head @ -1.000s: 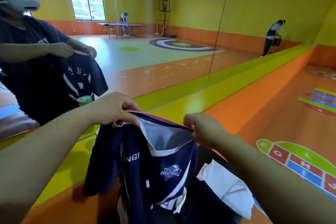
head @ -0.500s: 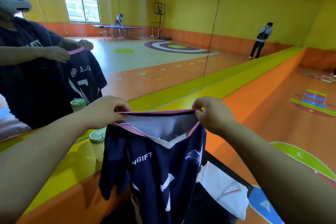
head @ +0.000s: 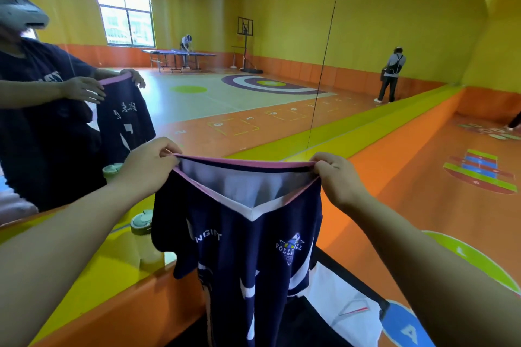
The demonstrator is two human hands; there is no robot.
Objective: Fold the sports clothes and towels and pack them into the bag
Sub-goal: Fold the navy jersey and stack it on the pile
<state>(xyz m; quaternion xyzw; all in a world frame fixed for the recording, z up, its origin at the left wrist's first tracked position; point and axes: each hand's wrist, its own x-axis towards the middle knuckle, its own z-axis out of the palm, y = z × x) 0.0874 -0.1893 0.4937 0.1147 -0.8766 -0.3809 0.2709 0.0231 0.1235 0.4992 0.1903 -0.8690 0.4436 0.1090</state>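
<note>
Now the navy volleyball jersey (head: 248, 262) is being held up by its pink-trimmed neckline, which is being stretched wider and tauter than half a second ago. One end is being pinched by the left hand (head: 146, 166) and the other by the right hand (head: 338, 177), which are farther apart than before. The hem is hanging over a white garment (head: 338, 298) and the black bag (head: 349, 276).

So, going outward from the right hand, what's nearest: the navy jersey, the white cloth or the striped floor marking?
1. navy jersey, gripped at its collar by the right hand.
2. white cloth, below, lower right.
3. striped floor marking, far off on the right.
</note>
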